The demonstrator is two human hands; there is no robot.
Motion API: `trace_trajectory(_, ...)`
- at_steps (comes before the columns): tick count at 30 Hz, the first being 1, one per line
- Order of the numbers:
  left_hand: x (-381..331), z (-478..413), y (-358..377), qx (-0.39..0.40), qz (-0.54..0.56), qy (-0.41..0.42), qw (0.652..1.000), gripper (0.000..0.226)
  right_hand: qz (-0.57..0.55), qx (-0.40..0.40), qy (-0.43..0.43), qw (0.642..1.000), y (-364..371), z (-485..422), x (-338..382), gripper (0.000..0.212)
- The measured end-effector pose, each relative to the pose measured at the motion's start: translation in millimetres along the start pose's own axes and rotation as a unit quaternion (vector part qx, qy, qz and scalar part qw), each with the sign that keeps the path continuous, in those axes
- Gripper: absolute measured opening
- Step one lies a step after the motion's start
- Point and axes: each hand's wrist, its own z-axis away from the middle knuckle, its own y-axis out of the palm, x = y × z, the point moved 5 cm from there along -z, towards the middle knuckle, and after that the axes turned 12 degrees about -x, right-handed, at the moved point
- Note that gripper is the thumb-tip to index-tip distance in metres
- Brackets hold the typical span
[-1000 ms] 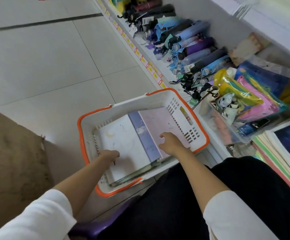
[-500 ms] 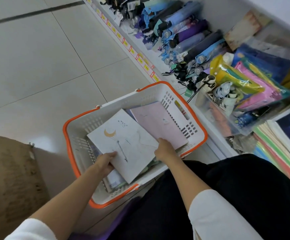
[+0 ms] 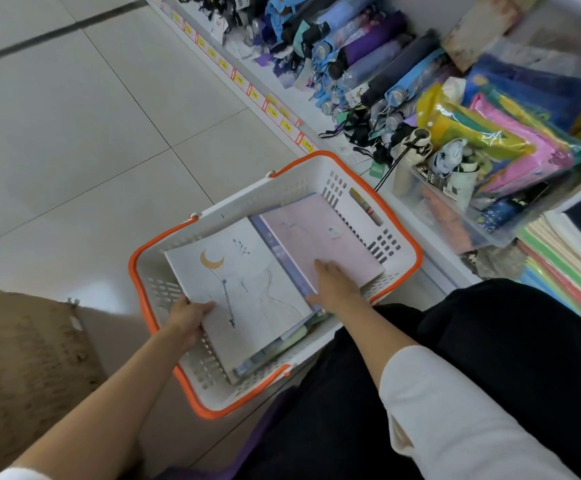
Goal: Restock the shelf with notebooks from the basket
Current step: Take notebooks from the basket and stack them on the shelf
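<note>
A white basket with an orange rim (image 3: 400, 233) stands on the floor beside the low shelf. Inside lie a white notebook with a gold moon (image 3: 247, 289), a pink notebook (image 3: 320, 237) and more notebooks stacked beneath. My left hand (image 3: 190, 315) grips the left edge of the white notebook, thumb on its cover. My right hand (image 3: 332, 284) lies flat with straight fingers on the pink notebook, at the white one's right edge. On the shelf at the far right sits a stack of notebooks (image 3: 569, 258).
The low shelf (image 3: 417, 220) holds folded umbrellas (image 3: 368, 60) and a clear bin of colourful packets (image 3: 500, 147). Yellow price tags (image 3: 275, 112) line its edge. A brown mat (image 3: 22, 358) lies left of the basket. My dark-clothed lap (image 3: 472, 358) is at the lower right.
The white moon notebook has been lifted and turned within the basket. My left hand took hold of its left edge. My right hand slid onto the pink notebook.
</note>
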Motion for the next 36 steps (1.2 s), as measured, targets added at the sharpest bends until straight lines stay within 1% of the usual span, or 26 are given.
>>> trace_trajectory(3, -7.6, 10.1, -1.8, 0.024, -0.009, 0.016, 1.0, 0.03, 0.05, -0.034, -0.034, 0.998, -8.2, -5.1, 4.8, 0.046)
trace_trajectory(4, -10.1, 14.4, -1.3, 0.031, 0.012, 0.014, 0.999, 0.029, 0.061, -0.052, -0.031, 0.996, -13.8, -6.0, 7.0, 0.046)
trace_trajectory(6, -13.1, 24.7, 5.0, 0.072, 0.071, -0.024, 0.995, 0.034, 0.063, -0.084, -0.023, 0.994, -28.0, -4.3, 16.2, 0.051)
trace_trajectory(8, -16.3, 34.7, 15.4, 0.122, 0.098, -0.047, 0.987, 0.054, 0.033, -0.094, -0.044, 0.994, -37.3, 4.7, 40.7, 0.048)
trace_trajectory(10, -21.6, 42.6, 29.2, 0.177, 0.122, -0.032, 0.976, 0.07, 0.014, -0.077, -0.103, 0.992, -34.4, 20.9, 76.4, 0.045)
trace_trajectory(11, -24.3, 45.7, 37.2, 0.2, 0.127, -0.025, 0.971, 0.074, 0.012, -0.061, -0.143, 0.988, -28.7, 30.6, 94.5, 0.045)
trace_trajectory(12, -28.5, 49.8, 43.3, 0.212, 0.127, -0.022, 0.969, 0.075, 0.005, -0.036, -0.177, 0.984, -21.8, 40.4, 109.8, 0.044)
trace_trajectory(14, -33.2, 56.4, 51.1, 0.189, 0.096, -0.021, 0.977, 0.068, -0.055, 0.046, -0.198, 0.978, -9.2, 55.4, 128.1, 0.048)
trace_trajectory(15, -33.0, 56.0, 51.5, 0.156, 0.085, -0.022, 0.984, 0.059, -0.09, 0.079, -0.19, 0.974, -5.9, 58.2, 130.8, 0.051)
trace_trajectory(17, -30.9, 50.6, 45.1, 0.06, 0.08, -0.01, 0.995, 0.043, -0.147, 0.107, -0.158, 0.971, -8.3, 55.1, 123.9, 0.056)
trace_trajectory(18, -30.9, 50.8, 43.6, 0.04, 0.081, -0.008, 0.996, 0.04, -0.169, 0.11, -0.134, 0.97, -13.7, 50.7, 114.9, 0.058)
trace_trajectory(19, -31.8, 52.5, 44.5, 0.045, 0.09, -0.013, 0.995, 0.039, -0.181, 0.105, -0.107, 0.972, -21.2, 45.6, 103.0, 0.061)
trace_trajectory(20, -33.2, 55.1, 46.0, 0.068, 0.1, -0.02, 0.992, 0.037, -0.188, 0.091, -0.083, 0.974, -29.8, 40.9, 89.5, 0.062)
trace_trajectory(23, -44.4, 66.5, 48.6, 0.165, 0.114, -0.043, 0.979, 0.039, -0.228, 0.011, -0.009, 0.973, -57.7, 30.6, 49.1, 0.063)
trace_trajectory(26, -65.7, 80.5, 49.6, 0.236, 0.113, -0.024, 0.965, 0.039, -0.314, -0.035, 0.101, 0.943, -79.0, 28.9, 15.4, 0.078)
trace_trajectory(28, -79.9, 94.8, 51.8, 0.273, 0.109, -0.01, 0.956, 0.033, -0.33, -0.056, 0.129, 0.933, -95.5, 33.1, 1.8, 0.084)
trace_trajectory(29, -86.7, 102.6, 53.6, 0.291, 0.106, -0.003, 0.951, 0.031, -0.334, -0.062, 0.127, 0.932, -103.4, 35.0, -3.4, 0.083)
trace_trajectory(31, -99.9, 117.8, 58.2, 0.328, 0.103, 0.01, 0.939, 0.031, -0.344, -0.043, 0.112, 0.931, -117.0, 43.9, -8.2, 0.075)
trace_trajectory(33, -116.3, 135.1, 66.0, 0.36, 0.105, 0.022, 0.927, 0.037, -0.386, -0.032, 0.107, 0.916, -131.7, 55.9, -12.9, 0.065)
trace_trajectory(34, -125.9, 146.3, 71.1, 0.374, 0.103, 0.031, 0.921, 0.039, -0.431, -0.045, 0.112, 0.894, -141.9, 64.8, -15.6, 0.058)
trace_trajectory(35, -136.1, 158.7, 77.6, 0.387, 0.099, 0.044, 0.916, 0.042, -0.483, -0.066, 0.114, 0.866, -152.7, 74.0, -18.5, 0.049)
trace_trajectory(36, -146.4, 172.3, 85.3, 0.397, 0.089, 0.062, 0.912, 0.044, -0.517, -0.099, 0.114, 0.842, -164.9, 83.6, -23.4, 0.041)
